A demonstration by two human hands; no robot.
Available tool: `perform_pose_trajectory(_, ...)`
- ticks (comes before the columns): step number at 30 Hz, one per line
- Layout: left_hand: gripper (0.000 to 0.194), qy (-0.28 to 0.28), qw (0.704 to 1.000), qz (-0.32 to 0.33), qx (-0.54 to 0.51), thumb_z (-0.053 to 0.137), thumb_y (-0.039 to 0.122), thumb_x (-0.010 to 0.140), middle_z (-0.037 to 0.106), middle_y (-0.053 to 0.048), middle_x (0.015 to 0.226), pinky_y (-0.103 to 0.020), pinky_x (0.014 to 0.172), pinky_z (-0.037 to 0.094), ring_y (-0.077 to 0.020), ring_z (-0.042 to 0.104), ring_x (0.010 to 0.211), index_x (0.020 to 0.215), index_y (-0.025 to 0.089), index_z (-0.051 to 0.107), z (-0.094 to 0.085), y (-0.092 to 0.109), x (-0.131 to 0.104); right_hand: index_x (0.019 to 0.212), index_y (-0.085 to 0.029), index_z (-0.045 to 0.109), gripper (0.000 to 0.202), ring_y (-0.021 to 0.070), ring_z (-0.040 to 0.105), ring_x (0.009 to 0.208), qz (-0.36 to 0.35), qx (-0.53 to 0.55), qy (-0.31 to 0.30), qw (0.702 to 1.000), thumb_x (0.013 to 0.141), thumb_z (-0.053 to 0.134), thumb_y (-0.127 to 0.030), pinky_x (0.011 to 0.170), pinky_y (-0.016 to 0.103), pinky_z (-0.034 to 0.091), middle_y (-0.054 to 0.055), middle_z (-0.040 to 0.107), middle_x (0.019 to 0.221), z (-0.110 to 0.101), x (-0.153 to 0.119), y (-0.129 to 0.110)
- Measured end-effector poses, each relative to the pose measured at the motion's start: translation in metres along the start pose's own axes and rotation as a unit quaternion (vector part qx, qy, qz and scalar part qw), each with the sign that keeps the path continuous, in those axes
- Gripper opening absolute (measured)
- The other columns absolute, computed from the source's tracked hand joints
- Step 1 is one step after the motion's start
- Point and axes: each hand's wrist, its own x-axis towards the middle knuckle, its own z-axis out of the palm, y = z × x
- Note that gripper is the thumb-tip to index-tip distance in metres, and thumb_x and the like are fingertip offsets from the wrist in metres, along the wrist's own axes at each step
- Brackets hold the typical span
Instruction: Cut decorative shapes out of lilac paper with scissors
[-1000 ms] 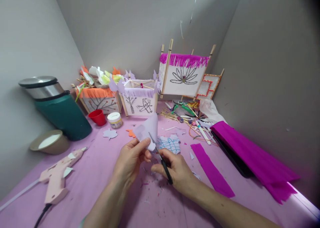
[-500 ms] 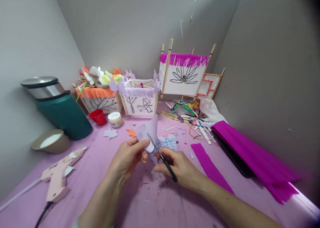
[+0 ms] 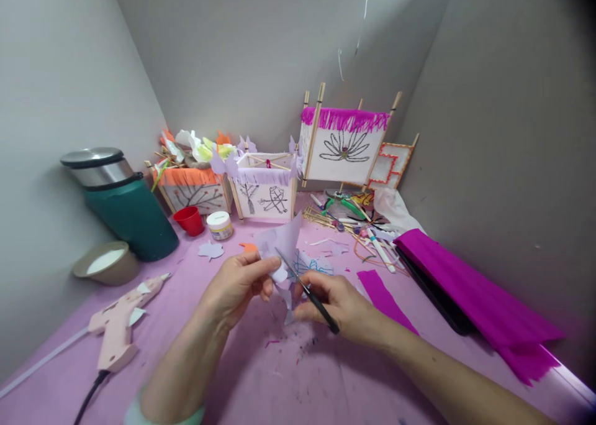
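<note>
Between the thumb and fingers of my left hand (image 3: 242, 288) is a sheet of pale lilac paper (image 3: 284, 242), its tip pointing up and away. My right hand (image 3: 333, 304) grips black-handled scissors (image 3: 321, 307), whose blades lie against the paper close to my left thumb. A cut strip of the paper hangs below the blades, near my right fingers. Beneath and behind the paper lies a piece with blue line drawing (image 3: 314, 263), partly covered. A lilac leaf-shaped cutout (image 3: 211, 250) and an orange cutout (image 3: 249, 247) rest on the table farther left.
A pink glue gun (image 3: 123, 322) lies at left, near a bowl (image 3: 107, 263) and green tumbler (image 3: 133, 217). Decorated lanterns (image 3: 263, 198) line the back, with a red cup (image 3: 189, 220) and white jar (image 3: 219, 225) before them. Magenta paper (image 3: 470, 288) covers a black object at right.
The whole view has shifted slightly, so things appear a little farther right and lower. Both hands keep hold of the paper and scissors, and the blades remain at the paper.
</note>
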Motion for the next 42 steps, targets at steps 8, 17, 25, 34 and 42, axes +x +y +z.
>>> perform_pose_trajectory(8, 0.023, -0.005, 1.000, -0.005, 0.010, 0.079, 0.028, 0.061, 0.055, 0.003, 0.042, -0.015, 0.036, 0.037, -0.0053, 0.046, 0.034, 0.063, 0.012, 0.063, -0.003, 0.004, 0.004, 0.085, -0.018, 0.059, 0.022, 0.0086, 0.033, 0.054, -0.013, -0.008, 0.000, 1.000, 0.076, 0.071, -0.034, 0.049, 0.024, 0.024, -0.008, 0.037, 0.057, -0.003, 0.007, 0.001)
perform_pose_trajectory(17, 0.022, -0.014, 1.000, -0.016, 0.012, 0.078, 0.029, 0.062, 0.055, 0.003, 0.043, -0.015, 0.036, 0.035, -0.0048, 0.044, 0.033, 0.064, 0.012, 0.065, -0.003, -0.003, 0.007, 0.084, -0.018, 0.059, 0.025, 0.0086, 0.031, 0.056, -0.021, -0.023, -0.007, 0.999, 0.079, 0.071, -0.038, 0.050, 0.024, 0.023, -0.008, 0.036, 0.058, -0.004, 0.006, 0.011)
perform_pose_trajectory(25, 0.021, -0.015, 1.000, -0.013, 0.022, 0.078, 0.029, 0.062, 0.054, 0.003, 0.044, -0.016, 0.036, 0.034, -0.0045, 0.044, 0.034, 0.063, 0.012, 0.066, -0.004, -0.001, 0.002, 0.086, -0.018, 0.060, 0.027, 0.0089, 0.032, 0.056, -0.014, -0.032, -0.018, 0.999, 0.077, 0.073, -0.041, 0.051, 0.024, 0.023, -0.008, 0.037, 0.058, -0.006, 0.003, 0.009)
perform_pose_trajectory(34, 0.021, -0.022, 0.998, -0.017, 0.055, 0.077, 0.030, 0.063, 0.057, 0.001, 0.048, -0.017, 0.035, 0.034, -0.0052, 0.046, 0.034, 0.064, 0.011, 0.066, -0.004, -0.001, 0.004, 0.084, -0.019, 0.061, 0.027, 0.0101, 0.034, 0.059, -0.008, -0.065, -0.015, 0.998, 0.074, 0.073, -0.040, 0.052, 0.023, 0.024, -0.007, 0.040, 0.062, -0.011, 0.004, 0.007)
perform_pose_trajectory(42, 0.018, -0.049, 0.996, -0.027, 0.067, 0.076, 0.027, 0.063, 0.061, 0.000, 0.055, -0.016, 0.035, 0.036, -0.0047, 0.047, 0.034, 0.065, 0.012, 0.067, -0.006, 0.001, 0.004, 0.084, -0.018, 0.064, 0.032, 0.0101, 0.037, 0.060, -0.036, -0.126, -0.012, 0.991, 0.074, 0.073, -0.047, 0.053, 0.022, 0.027, -0.006, 0.044, 0.064, -0.018, 0.004, 0.007)
